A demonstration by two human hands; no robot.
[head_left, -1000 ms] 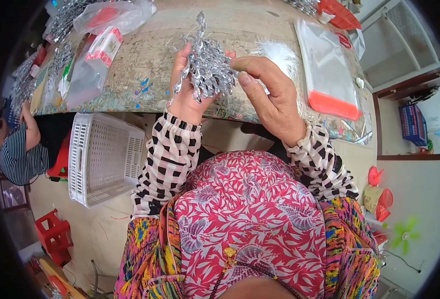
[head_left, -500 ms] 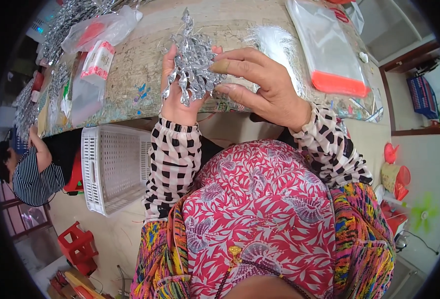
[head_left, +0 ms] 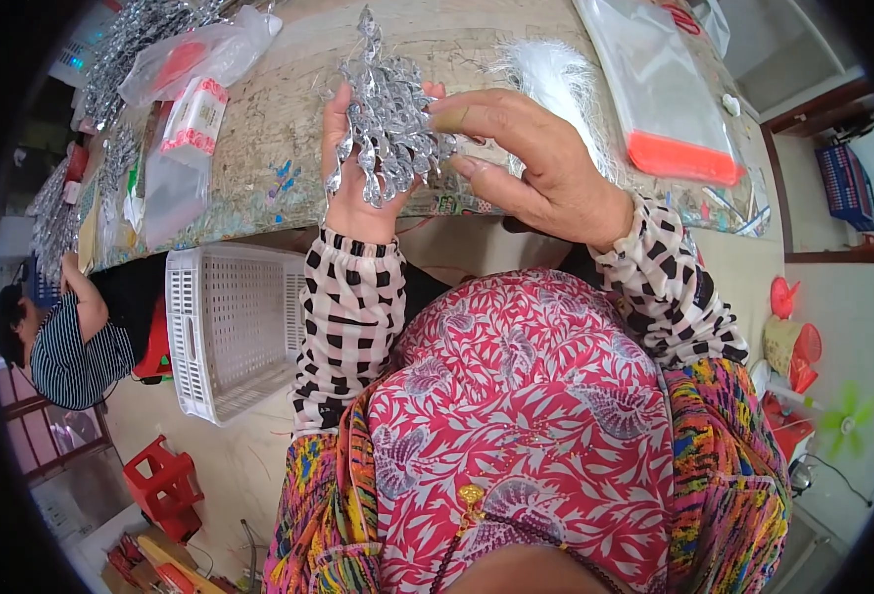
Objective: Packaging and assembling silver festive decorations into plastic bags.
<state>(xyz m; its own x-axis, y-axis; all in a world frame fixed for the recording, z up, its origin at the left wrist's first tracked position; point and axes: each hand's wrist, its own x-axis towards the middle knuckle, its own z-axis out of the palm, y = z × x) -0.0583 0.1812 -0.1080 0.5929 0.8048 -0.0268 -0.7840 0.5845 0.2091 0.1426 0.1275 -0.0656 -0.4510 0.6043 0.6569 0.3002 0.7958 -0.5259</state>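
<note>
**Both hands on a silver tinsel bundle over the bench edge**

The left hand (head_left: 358,188) is wrapped around a bundle of silver tinsel pieces (head_left: 388,119), fingers closed on it from behind, holding it upright just above the near edge of the bench (head_left: 289,129). The right hand (head_left: 536,168) comes in from the side, fingers together and pressed against the bundle's right flank, thumb tip on the foil. Just behind that hand lies a tuft of white fibres (head_left: 556,74), and further right a clear plastic bag with an orange strip (head_left: 670,109) rests flat. On the left of the bench sit more clear bags with red contents (head_left: 194,64). Below the bench stands a white slatted basket (head_left: 229,332), and beside it another person in a striped shirt (head_left: 76,342) bends over.
</note>
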